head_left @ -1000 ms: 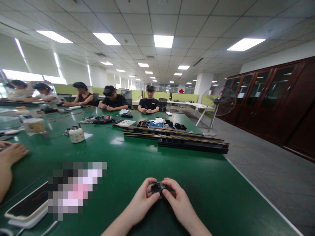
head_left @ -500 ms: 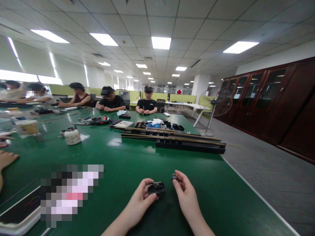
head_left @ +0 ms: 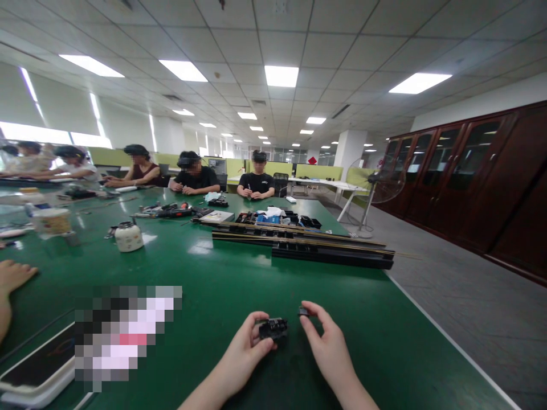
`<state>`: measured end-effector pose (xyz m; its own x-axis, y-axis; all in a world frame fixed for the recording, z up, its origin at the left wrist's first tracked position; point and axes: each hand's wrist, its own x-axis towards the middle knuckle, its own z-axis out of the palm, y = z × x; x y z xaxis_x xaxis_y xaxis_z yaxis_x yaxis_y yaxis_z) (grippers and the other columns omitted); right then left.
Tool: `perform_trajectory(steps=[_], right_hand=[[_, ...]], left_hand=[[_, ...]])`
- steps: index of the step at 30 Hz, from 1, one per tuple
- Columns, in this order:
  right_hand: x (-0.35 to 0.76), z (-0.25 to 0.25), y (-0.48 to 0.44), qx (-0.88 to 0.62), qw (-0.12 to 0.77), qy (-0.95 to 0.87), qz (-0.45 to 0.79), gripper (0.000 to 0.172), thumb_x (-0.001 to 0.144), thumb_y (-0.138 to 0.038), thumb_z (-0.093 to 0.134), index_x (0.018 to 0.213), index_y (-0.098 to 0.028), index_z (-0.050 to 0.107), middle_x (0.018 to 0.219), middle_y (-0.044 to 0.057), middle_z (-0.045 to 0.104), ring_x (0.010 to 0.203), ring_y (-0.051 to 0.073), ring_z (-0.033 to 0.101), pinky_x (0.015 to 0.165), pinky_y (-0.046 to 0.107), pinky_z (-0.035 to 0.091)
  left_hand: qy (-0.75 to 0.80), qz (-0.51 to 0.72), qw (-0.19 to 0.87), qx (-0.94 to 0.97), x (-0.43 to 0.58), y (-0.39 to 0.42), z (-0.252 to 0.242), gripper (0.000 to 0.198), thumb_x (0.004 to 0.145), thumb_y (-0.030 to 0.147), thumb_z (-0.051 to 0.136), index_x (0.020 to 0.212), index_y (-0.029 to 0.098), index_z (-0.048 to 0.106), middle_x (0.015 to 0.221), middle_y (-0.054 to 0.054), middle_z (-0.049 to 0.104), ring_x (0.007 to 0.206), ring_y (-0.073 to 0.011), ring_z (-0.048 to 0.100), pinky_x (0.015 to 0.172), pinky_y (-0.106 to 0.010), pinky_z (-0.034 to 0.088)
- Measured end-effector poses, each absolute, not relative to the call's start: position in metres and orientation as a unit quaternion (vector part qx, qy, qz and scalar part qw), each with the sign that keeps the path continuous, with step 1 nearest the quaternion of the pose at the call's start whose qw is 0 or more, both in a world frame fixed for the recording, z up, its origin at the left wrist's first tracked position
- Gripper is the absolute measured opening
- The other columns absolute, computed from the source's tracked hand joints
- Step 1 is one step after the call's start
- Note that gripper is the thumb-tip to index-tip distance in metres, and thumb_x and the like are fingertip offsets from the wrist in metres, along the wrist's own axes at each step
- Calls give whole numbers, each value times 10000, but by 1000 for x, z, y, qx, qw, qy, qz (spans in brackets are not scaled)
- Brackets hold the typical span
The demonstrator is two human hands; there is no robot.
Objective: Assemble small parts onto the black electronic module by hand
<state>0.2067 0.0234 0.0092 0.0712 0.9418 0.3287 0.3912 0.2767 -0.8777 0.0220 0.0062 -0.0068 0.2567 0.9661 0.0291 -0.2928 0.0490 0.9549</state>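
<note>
Since a second ago the hands have parted: the left hand (head_left: pixel 247 348) pinches a blocky, ridged black plastic part (head_left: pixel 273 328) between thumb and curled fingers, low over the glossy green table (head_left: pixel 213 279). Just beside it, the right hand (head_left: pixel 330 348) nips a tiny dark piece (head_left: pixel 303 311) between thumb and forefinger, its other fingers loosely curled.

Open tabletop (head_left: pixel 222 279) ahead, black rails (head_left: pixel 333 254) beyond
</note>
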Motion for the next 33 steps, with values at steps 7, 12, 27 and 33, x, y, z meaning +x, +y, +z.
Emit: perform_trajectory(steps=[7, 12, 27, 33], right_hand=[[186, 13, 12, -460, 455, -663, 377, 266, 760, -338, 542, 987, -219, 615, 1016, 66, 648, 988, 225, 569, 910, 379, 412], [185, 13, 12, -441, 409, -732, 321, 177, 738, -306, 583, 893, -273, 662, 1067, 48, 626, 1050, 235, 521, 941, 408, 376], [188, 15, 10, -441, 382, -760, 286, 176, 753, -265, 556, 897, -284, 656, 1024, 32, 644, 1011, 234, 536, 907, 389, 392], [188, 15, 11, -457, 362, -766, 272, 172, 743, -257, 562, 884, -290, 656, 1020, 21, 646, 1007, 236, 540, 902, 382, 389]], left_hand=[[341, 497, 644, 472, 23, 5, -3, 442, 614, 339, 713, 937, 209, 441, 869, -34, 643, 737, -158, 597, 766, -332, 408], [338, 502, 634, 481, 22, 6, -4, 419, 613, 320, 713, 932, 213, 464, 865, -28, 642, 881, -195, 584, 818, -334, 385], [358, 475, 624, 506, 21, 3, -1, 349, 653, 246, 662, 924, 204, 448, 825, -7, 605, 814, -163, 566, 749, -298, 372], [368, 472, 622, 505, 22, 2, 2, 321, 656, 192, 636, 915, 203, 448, 812, -1, 597, 815, -165, 559, 735, -289, 369]])
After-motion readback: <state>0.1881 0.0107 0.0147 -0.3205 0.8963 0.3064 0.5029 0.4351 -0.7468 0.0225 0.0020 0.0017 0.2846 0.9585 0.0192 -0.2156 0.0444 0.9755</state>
